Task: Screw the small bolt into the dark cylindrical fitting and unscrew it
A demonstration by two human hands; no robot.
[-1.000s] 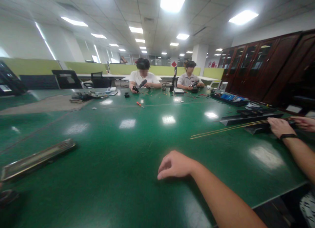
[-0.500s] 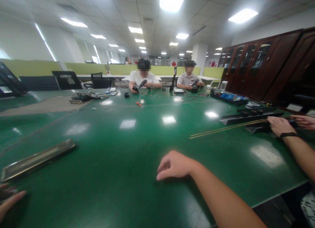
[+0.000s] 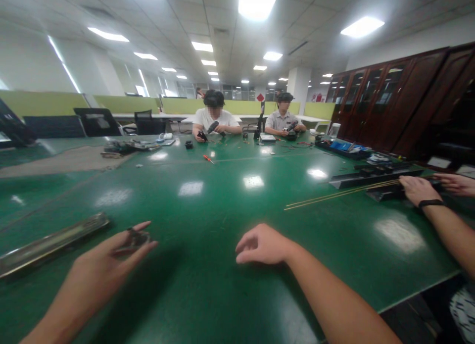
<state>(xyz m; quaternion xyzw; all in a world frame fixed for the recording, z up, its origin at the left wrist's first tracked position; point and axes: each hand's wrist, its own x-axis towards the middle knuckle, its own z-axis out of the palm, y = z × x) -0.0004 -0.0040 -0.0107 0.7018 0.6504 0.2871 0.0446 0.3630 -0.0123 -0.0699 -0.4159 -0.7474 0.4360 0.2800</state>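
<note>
Left hand (image 3: 97,269), lower left, grips a metal part (image 3: 140,238). Right hand (image 3: 262,244), lower centre, sits well right of it, fingertips apart.

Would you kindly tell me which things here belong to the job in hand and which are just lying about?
Apparently in use:
small part in the left hand

Apparently lying about:
red-handled screwdriver
small black object
long metal-edged piece, though its role is unclear

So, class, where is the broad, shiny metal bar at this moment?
In the head view, the bar lies on the green table, running off the picture's left edge, just left of the left hand, which holds a small part.
</note>
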